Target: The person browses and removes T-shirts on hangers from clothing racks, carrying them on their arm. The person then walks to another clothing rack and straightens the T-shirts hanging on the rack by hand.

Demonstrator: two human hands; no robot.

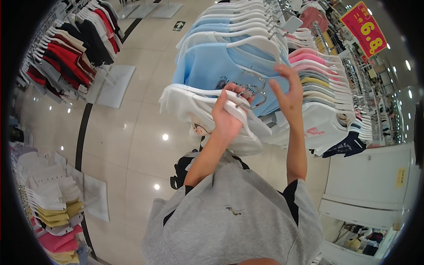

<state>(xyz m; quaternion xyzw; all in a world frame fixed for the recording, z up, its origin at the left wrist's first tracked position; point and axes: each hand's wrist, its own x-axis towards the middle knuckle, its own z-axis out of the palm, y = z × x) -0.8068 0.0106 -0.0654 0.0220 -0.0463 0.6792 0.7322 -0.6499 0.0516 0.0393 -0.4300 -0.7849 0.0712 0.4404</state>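
A shop floor [145, 110] of pale, glossy tiles spreads around you, with a dark stripe running down its left part. On the far left stands a row of dark and red garments [66, 57]. In front of you hangs a long row of light blue tops [201, 66] and white ones, and to its right a row of pink, grey and yellow tops [320, 84], with a red price sign [362, 28] above it at the upper right. You wear a grey shirt [234, 221] with black at the sleeve edges.

A few white tops [183, 104] are in front of the nearest blue one, on white hangers [201, 91]. Your left hand [229, 117] has its grip closed around these hangers near the middle — fingers wrapped over, thumb lying along the top. Your right hand [290, 95] is raised just beside the metal hooks [265, 99]; its grip is partly open, fingers bent and apart from the thumb — I see nothing held in it.
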